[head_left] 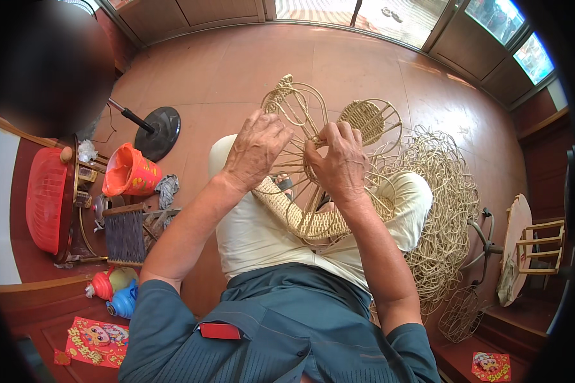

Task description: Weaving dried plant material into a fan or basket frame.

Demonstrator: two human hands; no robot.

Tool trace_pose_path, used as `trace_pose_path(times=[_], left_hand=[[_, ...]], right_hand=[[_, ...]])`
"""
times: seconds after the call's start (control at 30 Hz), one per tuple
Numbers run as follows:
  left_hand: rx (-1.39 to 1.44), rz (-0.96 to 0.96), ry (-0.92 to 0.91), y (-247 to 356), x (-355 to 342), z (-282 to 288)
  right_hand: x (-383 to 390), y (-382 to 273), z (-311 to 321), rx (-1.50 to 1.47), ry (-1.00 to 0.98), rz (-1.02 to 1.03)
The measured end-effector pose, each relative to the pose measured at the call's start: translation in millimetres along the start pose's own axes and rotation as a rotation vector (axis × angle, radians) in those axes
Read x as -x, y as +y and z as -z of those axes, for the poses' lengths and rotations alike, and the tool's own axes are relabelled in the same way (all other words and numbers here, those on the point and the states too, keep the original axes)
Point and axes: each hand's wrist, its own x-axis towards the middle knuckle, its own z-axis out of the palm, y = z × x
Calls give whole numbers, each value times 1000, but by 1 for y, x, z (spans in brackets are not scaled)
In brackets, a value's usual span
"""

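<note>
Smooth reddish floor (198,80) beneath round woven-cord frame (303,220), in pinching grip of left hand (260,145) and right hand (340,159).

Festive red posters (99,341) and a bucket (148,177) suggest a home.

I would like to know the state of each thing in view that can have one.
Woven piece: only partly woven
Left hand: fingers bent, on the woven piece
Right hand: pinching the woven piece
Cord pile: loose, tangled
Small frame: bare, unwoven
Red bucket: open at the top
Black stand: standing on the floor, top blurred
</note>
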Motion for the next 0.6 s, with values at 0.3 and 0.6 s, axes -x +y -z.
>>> trace_pose_path(times=[0.3,0.6], left_hand=[[-129,-96,-109,-13,-5,-4],[-63,-210,185,1,21,-2]], right_hand=[[2,-1,4,18,2,15],[2,3,5,10,0,49]])
